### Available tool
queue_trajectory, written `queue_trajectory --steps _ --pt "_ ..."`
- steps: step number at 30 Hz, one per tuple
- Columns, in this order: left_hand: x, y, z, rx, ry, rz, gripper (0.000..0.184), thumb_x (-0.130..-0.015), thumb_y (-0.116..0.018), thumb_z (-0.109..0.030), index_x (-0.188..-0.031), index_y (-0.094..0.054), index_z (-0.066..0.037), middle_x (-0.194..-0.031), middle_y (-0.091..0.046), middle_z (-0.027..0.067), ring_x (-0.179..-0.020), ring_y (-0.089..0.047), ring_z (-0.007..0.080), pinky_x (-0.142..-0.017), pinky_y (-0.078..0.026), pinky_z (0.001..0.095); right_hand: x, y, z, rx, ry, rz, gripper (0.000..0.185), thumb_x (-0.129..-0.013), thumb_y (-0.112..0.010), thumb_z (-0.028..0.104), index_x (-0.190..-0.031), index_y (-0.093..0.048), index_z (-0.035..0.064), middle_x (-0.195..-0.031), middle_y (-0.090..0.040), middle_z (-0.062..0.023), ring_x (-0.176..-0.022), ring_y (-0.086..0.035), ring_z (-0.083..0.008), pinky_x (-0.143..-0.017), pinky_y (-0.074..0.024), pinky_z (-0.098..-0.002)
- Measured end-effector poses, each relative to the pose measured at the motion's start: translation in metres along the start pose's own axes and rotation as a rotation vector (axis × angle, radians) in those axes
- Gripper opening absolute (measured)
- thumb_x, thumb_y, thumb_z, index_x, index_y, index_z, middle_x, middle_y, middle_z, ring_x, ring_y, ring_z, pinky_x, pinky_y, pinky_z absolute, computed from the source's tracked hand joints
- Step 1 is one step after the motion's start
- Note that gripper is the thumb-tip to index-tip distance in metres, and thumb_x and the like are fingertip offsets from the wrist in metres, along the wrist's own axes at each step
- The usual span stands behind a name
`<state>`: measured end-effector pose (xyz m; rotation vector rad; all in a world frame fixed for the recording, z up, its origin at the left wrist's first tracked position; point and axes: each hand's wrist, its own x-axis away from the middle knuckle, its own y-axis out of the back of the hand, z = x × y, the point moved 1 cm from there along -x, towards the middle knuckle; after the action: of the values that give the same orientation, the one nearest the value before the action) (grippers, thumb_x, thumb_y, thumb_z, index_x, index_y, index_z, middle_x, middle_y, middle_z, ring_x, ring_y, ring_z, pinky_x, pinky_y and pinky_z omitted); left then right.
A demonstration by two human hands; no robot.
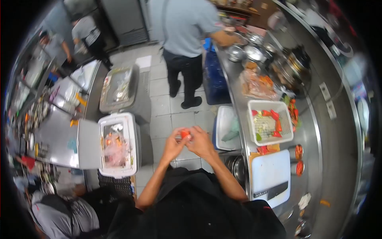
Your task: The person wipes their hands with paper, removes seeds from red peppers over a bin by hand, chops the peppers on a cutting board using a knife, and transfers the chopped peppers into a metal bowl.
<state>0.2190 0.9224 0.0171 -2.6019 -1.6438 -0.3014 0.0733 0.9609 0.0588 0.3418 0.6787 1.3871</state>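
A small red vegetable (185, 134), perhaps a piece of bell pepper or a tomato, is held between my two hands in front of my body. My left hand (175, 142) closes around its left side. The fingers of my right hand (199, 140) curl around it from the right, hiding part of it. To the right, a white basket (254, 137) holds red pepper pieces (274, 119) and pale green scraps. Nearer to me, a large knife (274, 191) lies across a white cutting board (270, 167).
An open white bin (134, 159) with plastic bags and scraps stands at left, beside a grey lidded bin (137, 85). A person (183, 36) stands ahead at the steel counter (306, 131). Two metal cups (299, 167) hold red pieces. Other people are at left.
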Motion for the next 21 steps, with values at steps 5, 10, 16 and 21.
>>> queue_trajectory --steps 5,10,16,21 --pt "0.023 0.144 0.021 0.254 -0.070 -0.340 0.039 -0.092 -0.069 -0.021 -0.125 -0.056 -0.004 -0.110 -0.066 0.0113 -0.093 -0.065 0.0155 -0.075 -0.057 0.0281 -0.085 -0.110 0.066 -0.187 0.117 0.342 0.032 -0.074 -0.072 0.004 -0.105 -0.064 0.0036 -0.098 -0.061 -0.0172 -0.073 -0.066 -0.0297 -0.067 -0.0540 -0.0383" --pt "0.061 0.233 0.026 0.368 0.028 -0.600 0.031 -0.100 -0.053 -0.017 -0.128 -0.053 -0.003 -0.111 -0.065 0.0116 -0.092 -0.067 0.0157 -0.079 -0.057 0.0269 -0.128 -0.211 0.109 -0.343 0.145 0.522 0.026 -0.080 -0.069 0.004 -0.106 -0.069 0.0041 -0.092 -0.068 -0.0147 -0.065 -0.068 -0.0196 -0.059 -0.0534 -0.0325" --pt "0.076 0.290 0.046 0.499 0.025 -0.704 0.040 -0.099 -0.040 -0.003 -0.137 -0.048 0.001 -0.119 -0.062 0.0158 -0.093 -0.069 0.0177 -0.083 -0.058 0.0278 -0.150 -0.271 0.135 -0.430 -0.100 0.646 0.027 -0.083 -0.064 0.000 -0.109 -0.070 0.0059 -0.073 -0.069 -0.0101 -0.060 -0.062 -0.0155 -0.057 -0.0497 -0.0292" --pt "0.064 0.298 0.046 0.328 -0.024 -0.891 0.040 -0.098 -0.044 -0.006 -0.137 -0.049 -0.001 -0.120 -0.061 0.0138 -0.101 -0.063 0.0173 -0.087 -0.052 0.0290 -0.158 -0.308 0.146 -0.260 0.349 0.274 0.023 -0.082 -0.063 -0.002 -0.102 -0.070 0.0081 -0.083 -0.064 -0.0110 -0.071 -0.064 -0.0221 -0.059 -0.0508 -0.0326"
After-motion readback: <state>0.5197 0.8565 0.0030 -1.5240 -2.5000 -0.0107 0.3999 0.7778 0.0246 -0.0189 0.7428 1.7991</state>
